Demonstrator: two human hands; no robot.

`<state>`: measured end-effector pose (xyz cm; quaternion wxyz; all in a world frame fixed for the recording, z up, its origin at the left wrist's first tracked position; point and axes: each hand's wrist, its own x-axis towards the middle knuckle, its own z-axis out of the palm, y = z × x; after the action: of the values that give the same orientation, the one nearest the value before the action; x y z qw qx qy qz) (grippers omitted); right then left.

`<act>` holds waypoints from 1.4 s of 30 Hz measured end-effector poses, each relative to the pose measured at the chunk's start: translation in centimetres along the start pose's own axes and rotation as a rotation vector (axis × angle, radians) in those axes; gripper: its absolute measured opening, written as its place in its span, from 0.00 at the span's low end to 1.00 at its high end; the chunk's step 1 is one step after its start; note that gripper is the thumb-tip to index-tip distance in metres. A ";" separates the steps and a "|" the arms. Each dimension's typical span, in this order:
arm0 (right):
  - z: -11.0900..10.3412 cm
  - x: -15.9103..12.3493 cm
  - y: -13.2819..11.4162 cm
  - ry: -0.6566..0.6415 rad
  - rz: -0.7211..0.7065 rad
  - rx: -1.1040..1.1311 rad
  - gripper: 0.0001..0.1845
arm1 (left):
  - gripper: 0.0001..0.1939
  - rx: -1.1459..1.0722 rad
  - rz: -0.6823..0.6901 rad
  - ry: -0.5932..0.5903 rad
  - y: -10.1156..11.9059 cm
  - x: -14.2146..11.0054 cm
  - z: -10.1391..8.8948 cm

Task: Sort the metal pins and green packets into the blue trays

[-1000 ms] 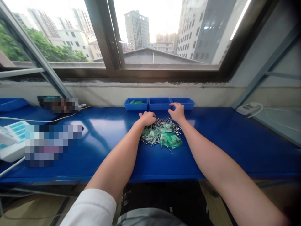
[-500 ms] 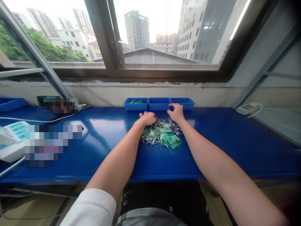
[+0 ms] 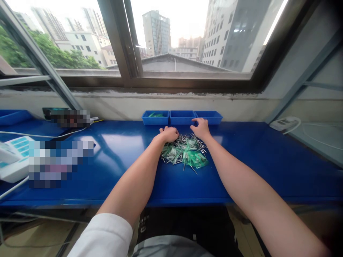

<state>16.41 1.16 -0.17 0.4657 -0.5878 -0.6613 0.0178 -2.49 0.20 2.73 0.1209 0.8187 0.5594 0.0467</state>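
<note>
A loose heap of thin metal pins [image 3: 184, 138], mixed with small green plastic bags [image 3: 195, 159], lies on the blue table in front of me. My left hand [image 3: 169, 134] rests at the heap's far left edge, its fingers curled in and their tips hidden; I cannot make out whether anything is in them. At the far right edge of the heap is my right hand [image 3: 201, 128], thumb and bent fingers apart, nothing visible between them. Just beyond it stand the middle blue bin [image 3: 182, 122] and the right blue bin [image 3: 211, 120].
The left blue bin [image 3: 155, 122] holds some green plastic. A white device with pale blue keys [image 3: 18, 148] and a blurred item [image 3: 61, 164] lie to the left. Under the window is a phone-like object [image 3: 50, 113]. A white power strip [image 3: 282, 123] sits far right.
</note>
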 end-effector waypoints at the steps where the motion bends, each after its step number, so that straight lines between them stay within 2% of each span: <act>1: 0.0 0.0 0.0 -0.003 -0.003 -0.002 0.15 | 0.14 -0.002 0.001 0.001 0.0 0.0 0.0; 13: 0.0 -0.1 0.0 -0.027 -0.001 -0.021 0.15 | 0.14 -0.004 0.009 -0.025 0.0 -0.3 -0.2; 18: -0.4 -0.1 -0.6 -0.019 -0.032 -0.003 0.13 | 0.17 -0.003 0.022 0.027 -0.1 -0.4 0.0; 20: -0.7 -0.2 -1.0 -0.064 -0.074 0.050 0.12 | 0.17 -0.016 0.029 0.085 0.1 -0.5 0.0; 26: -1.2 -0.9 -2.9 -0.340 -0.273 0.187 0.09 | 0.16 -0.058 0.068 0.260 0.5 -0.6 0.1; 29: -1.2 -1.1 -3.4 -0.379 -0.247 0.223 0.08 | 0.16 -0.085 0.090 0.287 0.6 -0.6 0.0; 39: -1.0 -0.8 -2.9 -0.357 -0.181 0.204 0.10 | 0.13 -0.206 0.163 0.338 0.7 -0.9 -0.4; 42: -0.8 -0.7 -2.9 -0.351 -0.118 0.308 0.08 | 0.12 -0.215 0.153 0.378 0.7 -0.8 -0.4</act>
<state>14.68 -0.72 1.51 0.4278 -0.4583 -0.7548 0.1932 -2.26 -0.75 3.29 0.0967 0.8178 0.5003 0.2674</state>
